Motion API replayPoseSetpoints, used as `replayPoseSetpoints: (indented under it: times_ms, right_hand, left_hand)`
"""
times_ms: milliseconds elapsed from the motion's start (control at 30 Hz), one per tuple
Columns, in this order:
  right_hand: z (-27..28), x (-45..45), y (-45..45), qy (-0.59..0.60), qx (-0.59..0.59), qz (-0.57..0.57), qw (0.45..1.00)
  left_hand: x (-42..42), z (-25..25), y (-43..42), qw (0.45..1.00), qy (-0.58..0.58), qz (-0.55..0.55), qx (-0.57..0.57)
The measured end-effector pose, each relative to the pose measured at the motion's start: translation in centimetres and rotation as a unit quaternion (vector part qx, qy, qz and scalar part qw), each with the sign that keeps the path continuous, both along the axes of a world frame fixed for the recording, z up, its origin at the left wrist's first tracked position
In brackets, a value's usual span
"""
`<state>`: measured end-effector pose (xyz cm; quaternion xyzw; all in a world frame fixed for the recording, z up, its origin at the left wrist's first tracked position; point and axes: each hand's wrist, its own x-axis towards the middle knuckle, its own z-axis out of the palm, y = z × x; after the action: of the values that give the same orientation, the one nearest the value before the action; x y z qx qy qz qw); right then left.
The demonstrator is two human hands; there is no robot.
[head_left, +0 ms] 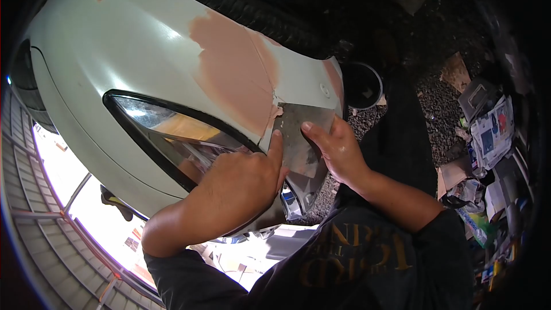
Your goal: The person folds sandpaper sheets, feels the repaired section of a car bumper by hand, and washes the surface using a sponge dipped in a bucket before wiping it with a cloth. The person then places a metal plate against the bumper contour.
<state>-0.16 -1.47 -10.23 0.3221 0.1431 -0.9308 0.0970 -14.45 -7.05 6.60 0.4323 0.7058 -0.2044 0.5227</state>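
A thin grey sheet (299,140) with pale specks and smears lies over the front corner of a white car, beside the headlight (183,132). My right hand (338,146) grips its right side, the thumb on top and the other fingers mostly hidden beneath. At the left edge is my left hand (244,178): its index finger stretches along the sheet, and the thumb is beside that edge. Its remaining fingers curl out of sight, and what they hold, if anything, is hidden. Pinkish filler (229,69) covers the fender (166,40) above, crossed by a cracked seam.
A dark tyre (247,14) shows behind the fender. To the right, gravel (439,120) borders a pile of newspapers (492,135), cardboard and plastic bags. A ribbed metal wall (46,224) curves along the lower left. A round black container (363,85) stands near the bumper.
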Motion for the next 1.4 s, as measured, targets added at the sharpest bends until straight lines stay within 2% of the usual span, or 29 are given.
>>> replayPoseSetpoints:
  times_ms: [233, 633, 733, 933, 1033, 1133, 1233, 1333, 1400]
  right_hand:
    - [-0.1, -0.6, -0.4, -0.004, 0.040, -0.024, 0.999]
    - [0.0, -1.2, -0.1, 0.004, -0.001, -0.038, 0.999]
    - [0.0, -1.0, 0.2, -0.017, 0.003, -0.027, 0.999]
    - [-0.4, -1.3, -0.4, -0.003, 0.007, -0.033, 0.999]
    - [-0.5, -1.3, -0.4, -0.004, 0.014, -0.030, 0.999]
    - [-0.5, -1.1, -0.1, -0.018, 0.004, -0.020, 1.000]
    - [-1.1, -0.5, 0.9, -0.018, -0.090, 0.018, 0.996]
    - [-2.2, 0.6, 1.6, -0.032, -0.111, 0.031, 0.993]
    - [-2.9, 1.5, 3.4, -0.009, -0.093, 0.016, 0.995]
  left_hand:
    - [-0.2, 0.0, 0.3, 1.000, 0.010, 0.015, -0.012]
    - [-0.8, 0.1, 0.6, 1.000, -0.004, 0.026, -0.016]
    - [-0.7, -0.1, 0.3, 0.996, 0.088, 0.017, 0.003]
    - [-0.7, -0.3, 0.0, 0.994, 0.103, 0.015, 0.011]
    - [-0.3, 0.0, 0.4, 0.996, 0.079, -0.011, -0.034]
    - [0.2, -0.2, 0.1, 0.998, 0.052, -0.002, -0.018]
    - [0.2, -0.1, 0.2, 1.000, 0.028, -0.007, -0.006]
    - [0.2, 0.1, 1.1, 0.998, -0.042, 0.050, 0.004]
    - [0.6, -0.9, 0.7, 0.990, -0.108, 0.053, 0.077]
